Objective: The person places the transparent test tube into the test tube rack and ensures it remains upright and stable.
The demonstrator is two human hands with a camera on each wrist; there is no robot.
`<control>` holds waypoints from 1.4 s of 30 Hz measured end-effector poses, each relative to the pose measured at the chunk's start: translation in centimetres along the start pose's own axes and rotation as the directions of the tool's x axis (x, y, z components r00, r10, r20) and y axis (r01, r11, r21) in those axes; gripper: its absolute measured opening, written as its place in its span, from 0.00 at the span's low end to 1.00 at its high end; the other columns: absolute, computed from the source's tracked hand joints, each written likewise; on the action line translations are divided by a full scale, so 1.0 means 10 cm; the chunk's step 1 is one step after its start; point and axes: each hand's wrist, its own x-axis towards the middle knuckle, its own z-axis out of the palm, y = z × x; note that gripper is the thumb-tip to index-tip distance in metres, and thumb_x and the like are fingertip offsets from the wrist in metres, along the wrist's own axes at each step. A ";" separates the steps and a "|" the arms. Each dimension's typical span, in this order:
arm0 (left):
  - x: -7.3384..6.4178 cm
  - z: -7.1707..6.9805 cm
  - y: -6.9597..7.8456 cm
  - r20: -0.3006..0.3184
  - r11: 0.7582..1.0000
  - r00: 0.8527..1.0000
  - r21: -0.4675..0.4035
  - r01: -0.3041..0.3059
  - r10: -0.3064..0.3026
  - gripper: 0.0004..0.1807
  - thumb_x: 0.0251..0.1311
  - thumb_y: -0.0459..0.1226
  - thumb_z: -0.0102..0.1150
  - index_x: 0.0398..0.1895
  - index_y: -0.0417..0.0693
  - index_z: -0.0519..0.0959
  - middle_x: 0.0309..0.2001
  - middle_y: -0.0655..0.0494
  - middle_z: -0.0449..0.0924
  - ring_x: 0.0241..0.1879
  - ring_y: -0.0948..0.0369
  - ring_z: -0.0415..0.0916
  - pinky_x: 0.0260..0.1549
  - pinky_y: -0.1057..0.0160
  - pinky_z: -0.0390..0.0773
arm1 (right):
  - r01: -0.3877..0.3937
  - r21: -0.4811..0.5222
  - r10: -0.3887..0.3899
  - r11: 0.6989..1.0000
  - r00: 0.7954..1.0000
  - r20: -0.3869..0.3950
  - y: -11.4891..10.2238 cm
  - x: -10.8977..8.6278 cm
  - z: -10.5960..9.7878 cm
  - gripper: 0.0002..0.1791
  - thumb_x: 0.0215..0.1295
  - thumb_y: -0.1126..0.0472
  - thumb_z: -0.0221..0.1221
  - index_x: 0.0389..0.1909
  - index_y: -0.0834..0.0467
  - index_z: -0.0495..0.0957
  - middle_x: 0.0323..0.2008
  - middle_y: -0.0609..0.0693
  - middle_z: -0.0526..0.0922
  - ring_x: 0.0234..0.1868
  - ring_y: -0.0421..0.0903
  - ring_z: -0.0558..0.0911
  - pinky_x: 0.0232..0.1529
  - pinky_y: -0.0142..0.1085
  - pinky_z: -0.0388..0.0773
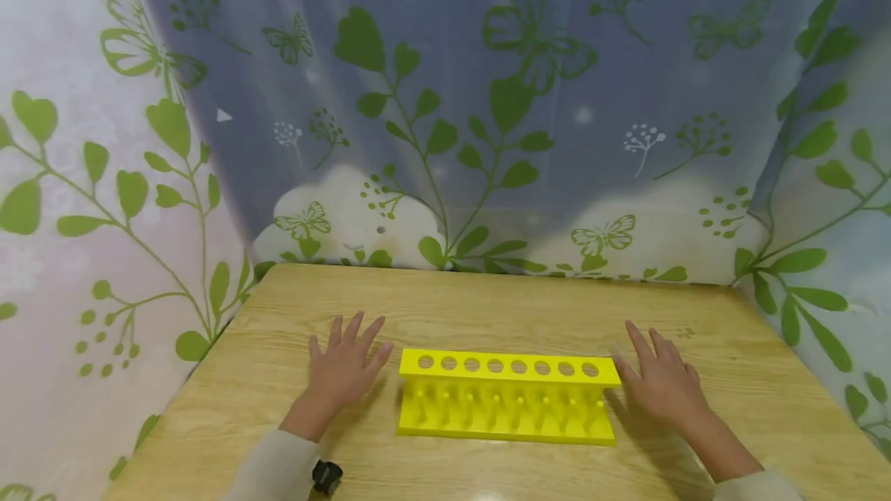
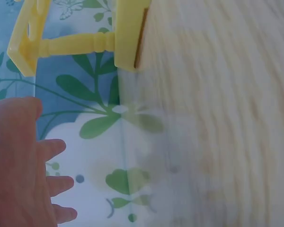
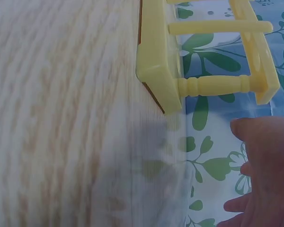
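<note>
A yellow test tube rack stands upright on the wooden table, with a row of several round holes along its top bar and a row of pegs on its base. My left hand is spread beside the rack's left end, fingers pointing away and holding nothing. At the other end my right hand is spread too, its thumb close to the top bar's corner. In the left wrist view the rack shows its end post above my thumb. From the right wrist, the rack's opposite end appears above my right thumb.
The pale wooden table runs back to a hanging cloth printed with green leaves and butterflies, which also covers both sides. A small black object sits by my left sleeve.
</note>
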 end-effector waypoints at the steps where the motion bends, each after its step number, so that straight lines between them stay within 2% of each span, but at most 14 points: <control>1: 0.01 0.01 0.01 -0.002 1.000 1.000 -0.008 -0.007 0.007 0.32 0.71 0.59 0.40 0.74 0.60 0.60 0.75 0.45 0.52 0.73 0.37 0.41 0.60 0.24 0.38 | 0.000 -0.002 0.000 1.000 1.000 -0.005 0.00 0.00 0.00 0.38 0.75 0.40 0.41 0.75 0.60 0.47 0.67 0.78 0.52 0.63 0.79 0.56 0.48 0.76 0.59; 6: 0.03 0.02 0.10 -0.047 0.998 0.998 -0.035 -0.048 0.047 0.33 0.70 0.60 0.39 0.74 0.59 0.60 0.74 0.45 0.53 0.73 0.38 0.43 0.60 0.24 0.40 | -0.003 -0.007 0.003 1.000 1.000 -0.008 0.00 -0.01 0.00 0.38 0.76 0.43 0.42 0.74 0.63 0.48 0.64 0.79 0.55 0.59 0.80 0.62 0.43 0.72 0.67; 19: 0.00 0.03 0.25 -0.126 0.993 0.990 -0.093 -0.067 0.055 0.30 0.72 0.57 0.39 0.72 0.57 0.63 0.72 0.44 0.57 0.72 0.40 0.48 0.60 0.25 0.43 | -0.040 -0.004 0.040 0.999 0.995 0.090 -0.02 -0.04 0.01 0.37 0.72 0.53 0.51 0.72 0.68 0.49 0.62 0.80 0.59 0.57 0.80 0.64 0.41 0.67 0.72; 26: 0.02 -0.01 0.34 -0.126 0.989 0.989 -0.115 -0.089 0.074 0.30 0.72 0.58 0.39 0.73 0.59 0.62 0.72 0.44 0.57 0.72 0.41 0.48 0.60 0.25 0.43 | -0.059 0.001 0.058 0.998 0.992 0.114 -0.02 -0.03 0.00 0.39 0.67 0.56 0.56 0.71 0.71 0.51 0.59 0.80 0.61 0.56 0.78 0.66 0.40 0.64 0.74; 30: 0.02 -0.02 0.38 -0.117 0.988 0.990 -0.123 -0.095 0.080 0.31 0.72 0.58 0.39 0.73 0.58 0.62 0.73 0.44 0.56 0.73 0.41 0.47 0.60 0.25 0.42 | -0.093 -0.002 0.092 0.996 0.986 0.136 -0.01 -0.02 -0.01 0.40 0.67 0.53 0.56 0.70 0.72 0.52 0.57 0.79 0.63 0.54 0.77 0.68 0.37 0.61 0.76; 35: 0.01 -0.04 0.44 -0.107 0.987 0.991 -0.128 -0.099 0.085 0.31 0.71 0.57 0.41 0.73 0.58 0.62 0.73 0.45 0.56 0.73 0.41 0.46 0.61 0.26 0.40 | -0.136 -0.008 0.135 0.991 0.972 0.194 0.00 0.00 -0.01 0.43 0.67 0.49 0.57 0.70 0.73 0.52 0.57 0.79 0.63 0.54 0.76 0.68 0.39 0.61 0.75; 42: 0.01 -0.06 0.54 -0.129 0.987 0.984 -0.087 -0.136 0.124 0.31 0.70 0.59 0.42 0.72 0.59 0.64 0.71 0.45 0.59 0.72 0.41 0.50 0.60 0.25 0.43 | -0.138 -0.019 0.139 0.990 0.969 0.205 0.02 0.00 0.00 0.47 0.65 0.44 0.59 0.69 0.74 0.53 0.56 0.80 0.64 0.54 0.76 0.69 0.41 0.61 0.74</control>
